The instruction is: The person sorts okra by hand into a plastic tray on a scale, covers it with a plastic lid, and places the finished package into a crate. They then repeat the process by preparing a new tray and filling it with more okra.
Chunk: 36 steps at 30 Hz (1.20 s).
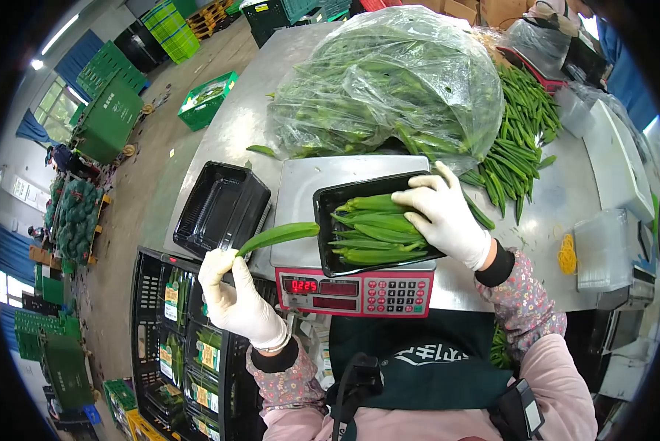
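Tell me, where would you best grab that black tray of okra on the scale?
Probably the rim at its left end, from the left: the tray sits flat on the scale, that rim is bare, and the right hand covers the other end.

Glossy black plastic tray (328, 213) on a brushed metal scale (300, 184).

Left hand (236, 295) pinches okra pod (278, 236); right hand (443, 213) on okra tray (326, 228).

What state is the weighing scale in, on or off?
On. The scale shows a lit red display reading 0225, black tray of okra on its platform; the left hand holds one okra pod beside it.
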Motion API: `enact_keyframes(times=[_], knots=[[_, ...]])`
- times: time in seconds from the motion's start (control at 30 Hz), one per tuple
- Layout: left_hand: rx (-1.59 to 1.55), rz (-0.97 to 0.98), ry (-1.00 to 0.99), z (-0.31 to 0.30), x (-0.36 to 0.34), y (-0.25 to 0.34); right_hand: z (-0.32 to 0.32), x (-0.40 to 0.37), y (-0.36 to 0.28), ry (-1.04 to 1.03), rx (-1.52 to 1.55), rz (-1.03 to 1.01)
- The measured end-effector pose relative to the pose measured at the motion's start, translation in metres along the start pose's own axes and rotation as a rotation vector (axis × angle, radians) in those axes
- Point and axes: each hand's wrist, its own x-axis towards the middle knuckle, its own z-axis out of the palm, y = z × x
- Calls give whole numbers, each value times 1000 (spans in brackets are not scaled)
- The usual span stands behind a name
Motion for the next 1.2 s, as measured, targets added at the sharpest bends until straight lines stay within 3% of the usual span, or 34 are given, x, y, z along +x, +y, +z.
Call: enact_keyframes(times=[0.13, 0.3, 0.37, 0.43, 0.6, 0.73, 0.83, 0.9, 1.2], knots=[[15, 25, 7, -3, -3, -2, -7, -7, 8, -122, 358, -28], [16, -19, 49, -2, -6, -3, -5, -7, 11, -49, 359, -79], [17, -21, 49, -3, -7, -3, -6, -2, 7, 110, 172, -10], [22, -20, 48, -3, -7, -2, -7, 4, 7, 158, 55, -66], [23, -10, 45, -3, -8, -3, 3, 11, 5, -143, -440, -39], [21, 0, 29, -3, -9, -3, 6, 21, 8, -269, -489, -6], [17, 9, 31, -4, -9, -5, 9, 20, 14, -178, -423, -49], [27, -1, 40, -4, -11, -6, 9, 17, 12, -9, -201, -60], [-88, -67, 41, 1, -10, 8, 0, 13, 5, 81, 12, 93]])
